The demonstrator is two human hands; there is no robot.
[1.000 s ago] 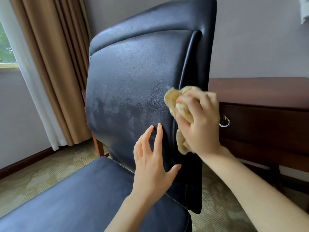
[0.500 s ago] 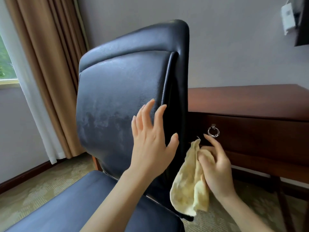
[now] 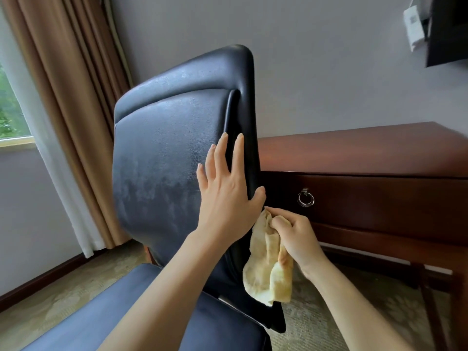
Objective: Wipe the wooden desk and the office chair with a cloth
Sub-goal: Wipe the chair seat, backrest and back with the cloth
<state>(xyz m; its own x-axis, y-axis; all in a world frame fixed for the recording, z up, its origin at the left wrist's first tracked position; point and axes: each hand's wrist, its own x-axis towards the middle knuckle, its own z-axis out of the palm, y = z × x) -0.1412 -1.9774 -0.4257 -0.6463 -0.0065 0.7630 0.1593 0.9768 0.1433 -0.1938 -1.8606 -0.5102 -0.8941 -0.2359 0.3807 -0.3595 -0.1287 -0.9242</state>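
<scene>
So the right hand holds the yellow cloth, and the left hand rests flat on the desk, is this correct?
No. The head view shows the left hand resting flat on the chair back, not the desk; the right hand does hold the cloth.

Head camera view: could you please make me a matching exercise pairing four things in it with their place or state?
Things:
1. left hand
2. cloth
3. ring pull
4. curtain

Place or state:
A. on the drawer front of the desk
B. brown, beside the window
C. bunched in the right hand
D. fingers straight, against the chair backrest

Pairs: 1-D, 2-C, 3-A, 4-B
</scene>
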